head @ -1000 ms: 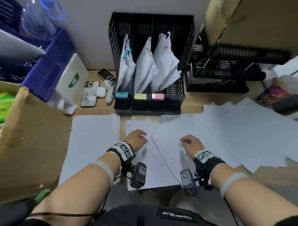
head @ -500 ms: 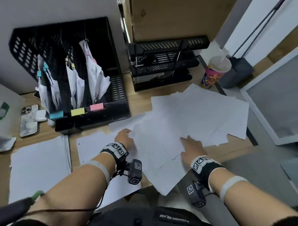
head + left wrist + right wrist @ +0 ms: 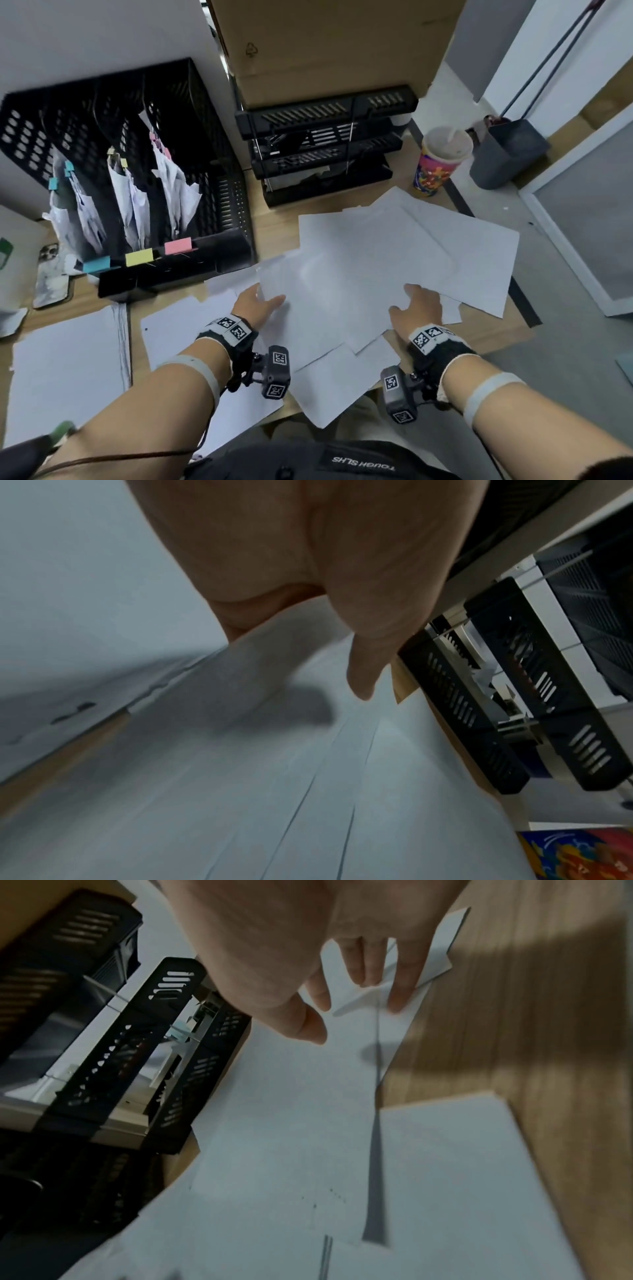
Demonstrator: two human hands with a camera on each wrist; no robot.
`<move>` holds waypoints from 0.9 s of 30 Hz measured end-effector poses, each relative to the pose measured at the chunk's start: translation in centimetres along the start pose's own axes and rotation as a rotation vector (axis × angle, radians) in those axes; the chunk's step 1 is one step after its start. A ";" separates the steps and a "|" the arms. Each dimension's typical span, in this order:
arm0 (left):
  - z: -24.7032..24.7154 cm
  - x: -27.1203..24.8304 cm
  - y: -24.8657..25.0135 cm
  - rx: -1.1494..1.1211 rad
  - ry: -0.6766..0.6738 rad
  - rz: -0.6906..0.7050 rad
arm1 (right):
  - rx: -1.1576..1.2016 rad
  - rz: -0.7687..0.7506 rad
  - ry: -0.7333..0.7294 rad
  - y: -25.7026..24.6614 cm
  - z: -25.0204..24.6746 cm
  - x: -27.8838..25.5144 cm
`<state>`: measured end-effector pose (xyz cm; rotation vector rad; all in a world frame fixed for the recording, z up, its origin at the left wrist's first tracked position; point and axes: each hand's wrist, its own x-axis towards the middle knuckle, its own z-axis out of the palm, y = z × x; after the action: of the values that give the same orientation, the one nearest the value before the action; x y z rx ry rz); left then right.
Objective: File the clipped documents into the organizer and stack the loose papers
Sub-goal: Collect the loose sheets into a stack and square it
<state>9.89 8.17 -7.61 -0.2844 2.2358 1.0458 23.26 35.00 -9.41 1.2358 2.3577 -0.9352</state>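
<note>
Loose white papers (image 3: 376, 260) lie fanned over the desk's middle and right. My left hand (image 3: 269, 298) pinches the left edge of the top sheets; the thumb (image 3: 369, 620) lies on top and the fingers are hidden under the paper (image 3: 308, 750). My right hand (image 3: 416, 303) rests flat on the papers' near right part, its fingers (image 3: 405, 988) straight and spread. The black organizer (image 3: 212, 144) stands at the back left. It holds three bundles of clipped documents (image 3: 133, 202) with blue, yellow and pink clips. A neat paper stack (image 3: 68, 370) lies at the near left.
A black stacked letter tray (image 3: 325, 144) stands behind the papers under a cardboard box (image 3: 325, 44). A colourful lidded cup (image 3: 440, 161) and a grey bin (image 3: 507, 154) are at the back right. A phone (image 3: 51, 274) lies left of the organizer. The desk edge (image 3: 520, 308) runs along the right.
The view has swung to the right. Both hands moved right and forward onto the fanned papers, and the left hand took hold of a sheet edge.
</note>
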 end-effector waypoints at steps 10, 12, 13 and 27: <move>1.4 -0.2 -1.0 -0.088 -0.003 -0.112 | 0.612 0.271 -0.298 -2.2 1.2 -0.9; 1.2 -0.3 -1.3 -0.162 -0.014 -0.143 | 0.784 0.439 -0.465 -2.7 1.2 -1.6; 1.0 -0.3 -1.5 -0.206 -0.022 -0.157 | 0.848 0.465 -0.514 -3.1 1.4 -1.9; -2.0 -1.1 -4.1 -0.378 -0.172 -0.131 | 0.452 0.110 -0.138 -5.8 0.1 -1.4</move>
<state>11.61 3.90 -8.40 -0.4756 1.8331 1.3626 19.29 31.73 -6.38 1.3866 2.0115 -1.5182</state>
